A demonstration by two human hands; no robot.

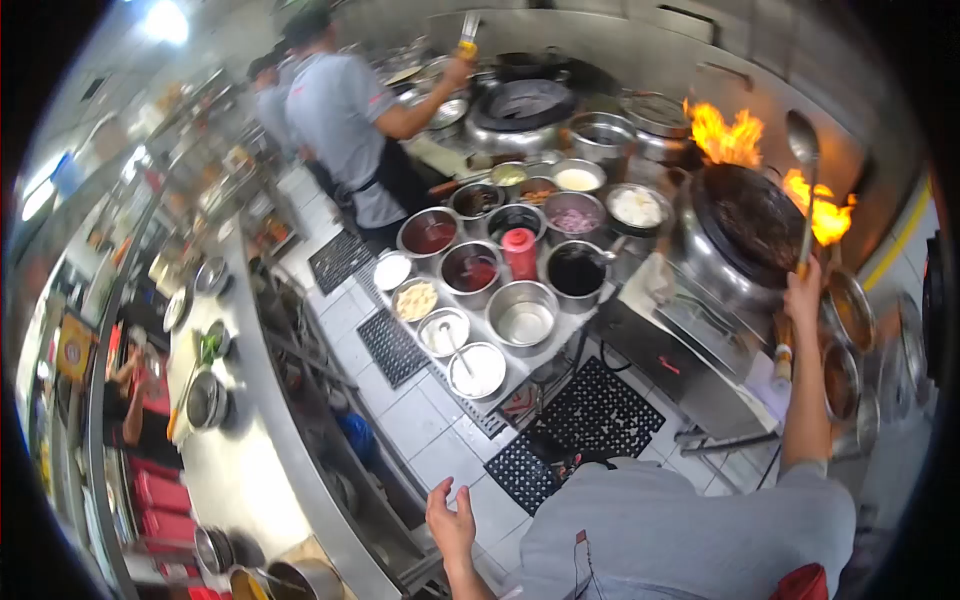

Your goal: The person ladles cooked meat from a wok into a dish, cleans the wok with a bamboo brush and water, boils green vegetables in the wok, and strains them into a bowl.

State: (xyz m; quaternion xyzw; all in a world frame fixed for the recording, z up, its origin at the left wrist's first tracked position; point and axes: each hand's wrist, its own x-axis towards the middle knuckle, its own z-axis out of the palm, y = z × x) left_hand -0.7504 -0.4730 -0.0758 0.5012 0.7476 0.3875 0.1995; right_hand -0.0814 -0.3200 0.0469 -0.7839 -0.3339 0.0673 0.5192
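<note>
At the right, my right hand [802, 296] is wrapped round the wooden handle of a long metal ladle [808, 220], whose bowl is raised beside the flames. Left of that hand, a dark wok [758, 225] sits on a round steel burner, with orange flames [726, 135] behind it and at its right. Dark food lies in the wok, its details unclear. Low in the middle, my left hand [451, 517] is held over the tiled floor, fingers apart and holding nothing. A wooden handle [783, 362] rests below my right hand.
Ahead, a cart holds several bowls of sauces and ingredients and a red bottle [519, 253]. Co-workers [345, 120] stand at the far stoves. Black mats [590, 425] lie on the floor. A steel counter [250, 440] runs along the left. Pots [850, 310] stand at the right.
</note>
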